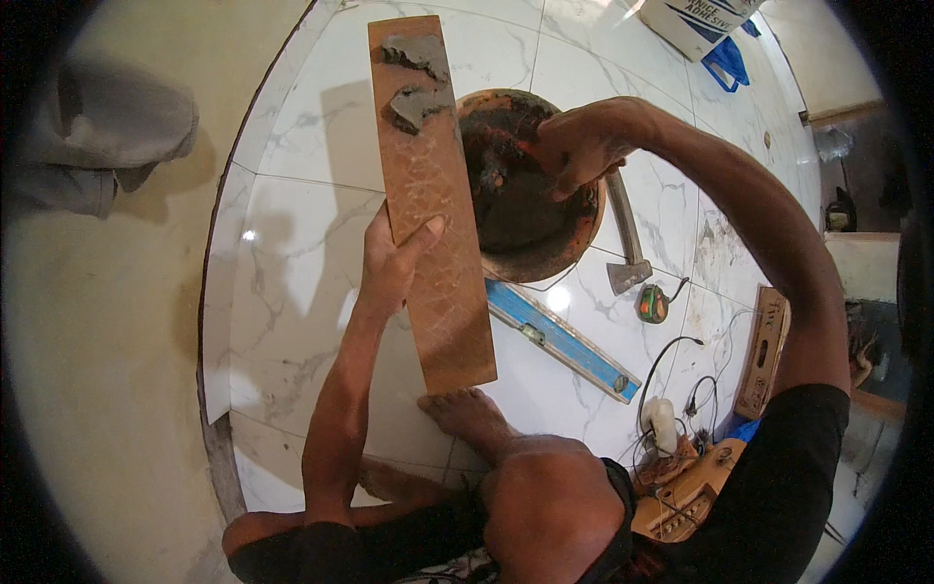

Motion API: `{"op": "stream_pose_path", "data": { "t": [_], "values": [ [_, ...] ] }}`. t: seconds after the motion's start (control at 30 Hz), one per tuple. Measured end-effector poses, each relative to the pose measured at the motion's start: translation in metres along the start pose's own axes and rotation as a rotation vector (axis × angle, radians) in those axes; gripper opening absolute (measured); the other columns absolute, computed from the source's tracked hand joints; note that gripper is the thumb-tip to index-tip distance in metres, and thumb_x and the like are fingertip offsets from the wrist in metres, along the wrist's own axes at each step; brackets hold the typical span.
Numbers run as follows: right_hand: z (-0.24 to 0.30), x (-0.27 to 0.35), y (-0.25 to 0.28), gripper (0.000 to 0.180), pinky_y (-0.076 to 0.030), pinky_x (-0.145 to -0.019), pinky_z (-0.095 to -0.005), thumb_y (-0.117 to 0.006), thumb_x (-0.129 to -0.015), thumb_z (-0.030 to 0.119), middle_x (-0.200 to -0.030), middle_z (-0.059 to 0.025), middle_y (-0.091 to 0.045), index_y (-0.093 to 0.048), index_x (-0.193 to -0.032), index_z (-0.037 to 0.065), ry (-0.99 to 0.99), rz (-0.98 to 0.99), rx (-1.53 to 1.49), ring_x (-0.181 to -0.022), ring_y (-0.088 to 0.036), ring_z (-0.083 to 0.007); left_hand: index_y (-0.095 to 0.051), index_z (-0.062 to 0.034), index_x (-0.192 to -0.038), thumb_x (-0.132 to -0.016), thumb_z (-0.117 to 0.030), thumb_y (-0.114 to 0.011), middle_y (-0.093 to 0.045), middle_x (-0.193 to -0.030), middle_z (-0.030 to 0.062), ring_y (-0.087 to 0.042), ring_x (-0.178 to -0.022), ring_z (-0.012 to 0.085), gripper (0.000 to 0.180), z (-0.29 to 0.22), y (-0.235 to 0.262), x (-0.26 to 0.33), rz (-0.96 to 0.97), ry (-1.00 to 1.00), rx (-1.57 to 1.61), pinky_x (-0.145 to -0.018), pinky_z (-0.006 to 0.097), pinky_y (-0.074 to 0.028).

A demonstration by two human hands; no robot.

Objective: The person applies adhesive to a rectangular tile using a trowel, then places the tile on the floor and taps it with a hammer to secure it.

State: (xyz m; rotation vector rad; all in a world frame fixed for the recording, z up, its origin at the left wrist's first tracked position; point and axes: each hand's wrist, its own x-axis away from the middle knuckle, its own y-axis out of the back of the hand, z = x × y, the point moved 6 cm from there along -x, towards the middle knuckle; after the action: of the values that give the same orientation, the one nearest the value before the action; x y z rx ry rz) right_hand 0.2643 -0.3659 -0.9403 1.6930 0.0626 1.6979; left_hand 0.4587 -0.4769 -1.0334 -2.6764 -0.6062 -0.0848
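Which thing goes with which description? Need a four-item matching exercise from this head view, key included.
Things
1. Tape measure
2. Brown strip
3. Bucket
4. Spirit level

Descriptions
A. Held by the left hand, with lumps of grey paste near its far end
B. Long and blue, lying on the floor
C. Green and orange, close to the axe head
D. Round, with the right hand at its opening

Pairs: 1-C, 2-A, 3-D, 4-B
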Motion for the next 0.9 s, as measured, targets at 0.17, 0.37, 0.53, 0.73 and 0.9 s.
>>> {"op": "stream_pose_path", "data": {
  "t": [0.17,0.37,0.53,0.73,0.9],
  "values": [
    [-0.011,0.027,0.014,0.024,-0.049,-0.041,-0.0381,-0.067,-0.078,0.023,-0.053,-0.0070,-0.057,-0.063,-0.062,0.005,-0.060,-0.034,0.139,-0.045,-0.059,-0.0204,-0.047,0.0029,-0.130,-0.090,-0.018,-0.069,-0.062,-0.116,0.0116,-0.061,-0.106,0.0167,0.050,0.000,0.001,-0.001,0.009,-0.006,0.047,-0.092,0.032,-0.050],
    [0.038,0.000,0.004,0.027,-0.058,-0.066,-0.0396,-0.071,-0.070,0.018,-0.090,-0.0095,-0.072,-0.074,-0.095,0.012,-0.050,-0.254,0.592,-0.085,-0.071,-0.0257,-0.047,0.0025,-0.132,-0.089,-0.020,-0.070,-0.061,-0.120,0.0131,-0.062,-0.107,0.0204,0.054,0.000,0.001,0.001,-0.003,0.018,0.005,-0.094,0.034,-0.049],
    [0.045,-0.005,-0.001,0.034,-0.057,-0.070,-0.0405,-0.071,-0.072,0.018,-0.095,-0.0104,-0.072,-0.071,-0.106,0.010,-0.020,-0.119,0.557,-0.087,-0.071,-0.0267,-0.045,0.0019,-0.133,-0.089,-0.019,-0.070,-0.060,-0.121,0.0131,-0.061,-0.108,0.0199,0.055,0.002,-0.002,0.002,0.004,0.009,0.027,-0.094,0.034,-0.049],
    [0.036,0.002,-0.001,0.033,-0.059,-0.070,-0.0382,-0.075,-0.068,0.007,-0.092,-0.0112,-0.073,-0.074,-0.100,0.008,-0.048,-0.134,0.447,-0.085,-0.071,-0.0257,-0.048,0.0023,-0.129,-0.091,-0.014,-0.067,-0.062,-0.116,0.0105,-0.062,-0.103,0.0157,0.046,0.001,-0.007,0.002,-0.018,-0.047,0.053,-0.090,0.031,-0.051],
    [0.050,-0.002,-0.015,0.033,-0.060,-0.074,-0.0406,-0.076,-0.067,0.009,-0.095,-0.0116,-0.073,-0.074,-0.100,0.009,0.082,-0.199,0.624,-0.091,-0.072,-0.0282,-0.049,0.0024,-0.129,-0.092,-0.014,-0.067,-0.062,-0.116,0.0104,-0.062,-0.103,0.0154,0.045,0.003,-0.006,0.002,-0.020,-0.060,0.036,-0.090,0.030,-0.051]
  ]
}}
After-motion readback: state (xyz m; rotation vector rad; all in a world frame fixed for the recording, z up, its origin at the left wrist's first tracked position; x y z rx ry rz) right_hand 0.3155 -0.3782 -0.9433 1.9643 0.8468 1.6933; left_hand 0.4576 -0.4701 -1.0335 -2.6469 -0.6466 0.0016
